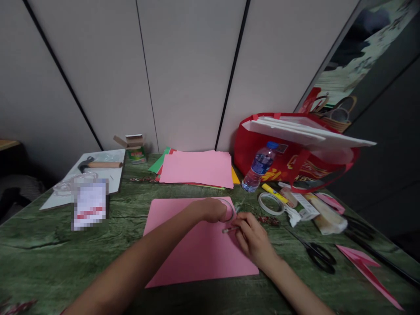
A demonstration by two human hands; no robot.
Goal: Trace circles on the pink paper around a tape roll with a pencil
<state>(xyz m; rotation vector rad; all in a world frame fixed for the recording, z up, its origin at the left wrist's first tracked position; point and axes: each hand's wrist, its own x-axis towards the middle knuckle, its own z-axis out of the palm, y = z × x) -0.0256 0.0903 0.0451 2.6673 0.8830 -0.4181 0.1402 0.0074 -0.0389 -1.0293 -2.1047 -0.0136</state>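
Slim pencil [230,229] in right hand [252,236]; left hand [214,210], grip unclear, at thin round ring [232,210] on pink paper [197,249].

Our left hand [212,211] and right hand [252,239] are bare from the fingers back past the wrists, with slim forearms [141,258] widening away from the fingertips. Far behind the left fingers, we glimpse a sliver of red [63,312], too small to identify.

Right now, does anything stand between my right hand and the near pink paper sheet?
Nothing visible: the right hand, holding a pencil, is at the right edge of the near pink paper sheet. The left hand is close by, covering part of the sheet's upper right area; the black-handled scissors lie clear, farther right.
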